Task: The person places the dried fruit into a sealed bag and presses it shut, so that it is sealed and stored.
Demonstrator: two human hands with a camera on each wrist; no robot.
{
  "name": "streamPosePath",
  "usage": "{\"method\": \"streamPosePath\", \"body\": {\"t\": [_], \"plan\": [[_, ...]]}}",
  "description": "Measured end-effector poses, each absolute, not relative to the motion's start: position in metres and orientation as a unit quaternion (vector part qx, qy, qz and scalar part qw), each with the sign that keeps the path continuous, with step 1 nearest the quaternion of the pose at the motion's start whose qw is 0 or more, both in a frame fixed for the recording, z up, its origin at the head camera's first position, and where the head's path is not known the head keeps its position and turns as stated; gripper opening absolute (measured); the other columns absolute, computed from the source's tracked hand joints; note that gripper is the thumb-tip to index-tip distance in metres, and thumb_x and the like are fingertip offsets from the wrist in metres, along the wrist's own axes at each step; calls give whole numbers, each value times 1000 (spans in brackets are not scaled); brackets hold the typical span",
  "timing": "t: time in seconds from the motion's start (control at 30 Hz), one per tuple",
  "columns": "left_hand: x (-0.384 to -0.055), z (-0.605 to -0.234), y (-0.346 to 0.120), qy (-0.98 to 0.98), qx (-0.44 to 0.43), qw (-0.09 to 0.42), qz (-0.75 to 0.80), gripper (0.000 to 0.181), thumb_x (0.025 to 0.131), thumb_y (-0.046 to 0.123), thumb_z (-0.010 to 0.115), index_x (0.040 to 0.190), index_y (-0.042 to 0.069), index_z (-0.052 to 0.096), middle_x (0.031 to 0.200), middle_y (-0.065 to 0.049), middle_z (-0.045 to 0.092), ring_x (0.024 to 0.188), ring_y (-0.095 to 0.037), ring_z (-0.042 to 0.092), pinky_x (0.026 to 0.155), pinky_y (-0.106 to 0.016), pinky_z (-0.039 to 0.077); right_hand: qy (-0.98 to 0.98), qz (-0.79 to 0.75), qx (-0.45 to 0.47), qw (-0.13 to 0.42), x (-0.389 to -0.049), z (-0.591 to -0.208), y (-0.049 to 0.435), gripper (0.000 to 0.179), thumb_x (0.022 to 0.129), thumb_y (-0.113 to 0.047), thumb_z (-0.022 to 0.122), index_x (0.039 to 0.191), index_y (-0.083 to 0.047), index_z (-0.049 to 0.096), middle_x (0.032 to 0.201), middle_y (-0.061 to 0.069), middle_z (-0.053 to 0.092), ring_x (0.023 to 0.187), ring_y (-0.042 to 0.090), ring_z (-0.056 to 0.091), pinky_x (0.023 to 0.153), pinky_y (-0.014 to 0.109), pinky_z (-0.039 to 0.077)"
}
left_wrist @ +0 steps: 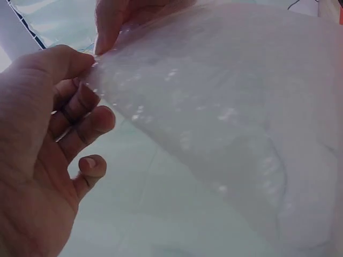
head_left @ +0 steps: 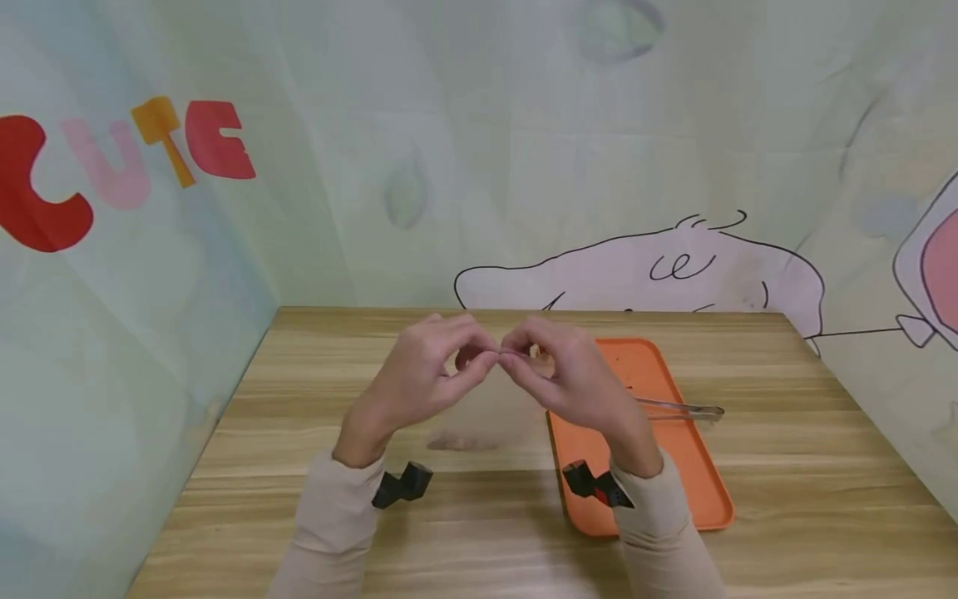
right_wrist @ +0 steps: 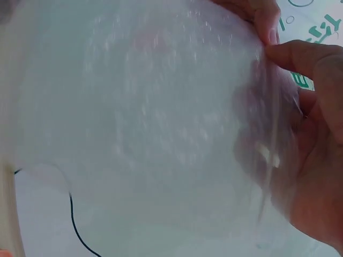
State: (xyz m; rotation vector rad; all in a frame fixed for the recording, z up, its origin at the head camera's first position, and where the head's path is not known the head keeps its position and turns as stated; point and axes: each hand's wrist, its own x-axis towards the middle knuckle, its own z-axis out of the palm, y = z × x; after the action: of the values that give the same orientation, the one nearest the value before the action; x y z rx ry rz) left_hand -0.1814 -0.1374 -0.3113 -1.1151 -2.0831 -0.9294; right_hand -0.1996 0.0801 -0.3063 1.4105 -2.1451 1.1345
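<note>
A thin, see-through plastic bag (head_left: 490, 412) hangs from both hands above the table. My left hand (head_left: 422, 370) pinches its top edge between thumb and index finger. Right beside it, my right hand (head_left: 572, 378) pinches the same edge, the fingertips of both hands meeting. The left wrist view has the film (left_wrist: 198, 107) spreading out to the right, with the other left fingers loosely bent below the pinch. Through the film (right_wrist: 161, 107) in the right wrist view, some right fingers show behind it.
An orange tray (head_left: 688, 482) lies under and to the right of my right hand. Metal tongs (head_left: 692, 410) rest across its right rim. Small dark crumbs dot the tray, and something brownish (head_left: 540, 353) is partly hidden behind the right hand. Printed cloth walls (head_left: 359, 166) enclose the wooden table (head_left: 284, 433).
</note>
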Motion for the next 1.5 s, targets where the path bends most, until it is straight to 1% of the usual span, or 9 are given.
{"method": "streamPosePath", "body": {"t": [0.17,0.4,0.57,0.67,0.83,0.97,1.2,1.33,1.5], "plan": [[-184,-311,-139,-754,-426,335,-371,8,90,7,65,83,10,65,71,4,55,66,-10,51,63,-29,42,-747,425,492,137,-202,-305,89,10,96,0,64,94,-9,63,84,-3,59,80,12,55,71,31,49],[-183,-312,-135,-774,-425,310,-352,7,92,14,67,86,11,66,76,5,60,70,-10,54,66,-29,43,-747,373,512,200,-201,-302,91,10,92,1,67,92,-9,64,84,-3,61,78,9,59,71,29,53],[-184,-315,-130,-778,-435,299,-341,10,94,18,68,88,10,70,79,4,65,68,-8,56,64,-27,42,-757,325,518,229,-198,-301,86,7,92,-5,70,92,-10,65,84,-4,63,76,7,62,66,24,51],[-184,-315,-129,-769,-444,296,-352,12,95,16,67,85,11,68,76,5,62,67,-6,54,62,-26,42,-756,319,521,234,-197,-300,85,6,95,-11,68,91,-10,65,84,-3,63,74,7,61,64,23,51],[-180,-313,-130,-764,-454,314,-333,32,104,29,55,78,12,58,68,6,52,58,-6,47,54,-22,39,-746,327,527,241,-200,-301,88,25,103,-30,57,90,-10,65,83,-4,63,76,9,60,67,25,51],[-178,-310,-132,-770,-454,323,-310,39,106,37,49,76,12,55,66,7,51,55,-4,45,51,-21,38,-750,326,524,239,-201,-300,94,28,103,-34,57,90,-11,65,84,-5,63,79,9,61,73,31,52],[-174,-304,-140,-774,-462,317,-294,27,103,25,59,79,12,59,70,6,53,59,-3,50,53,-20,41,-763,316,511,238,-201,-296,105,31,103,-39,56,89,-13,65,85,-7,63,81,9,60,81,38,48],[-173,-301,-146,-776,-457,319,-297,22,100,19,64,79,13,60,70,6,52,59,-3,49,52,-19,40,-764,319,501,252,-203,-296,111,34,103,-40,55,89,-12,67,84,-5,65,79,11,61,79,35,46],[-171,-301,-152,-780,-449,313,-301,24,101,22,62,79,13,59,69,6,48,59,-4,46,52,-19,37,-765,327,496,249,-208,-298,121,30,102,-37,58,91,-11,69,86,-4,67,81,12,63,76,32,41]]}}
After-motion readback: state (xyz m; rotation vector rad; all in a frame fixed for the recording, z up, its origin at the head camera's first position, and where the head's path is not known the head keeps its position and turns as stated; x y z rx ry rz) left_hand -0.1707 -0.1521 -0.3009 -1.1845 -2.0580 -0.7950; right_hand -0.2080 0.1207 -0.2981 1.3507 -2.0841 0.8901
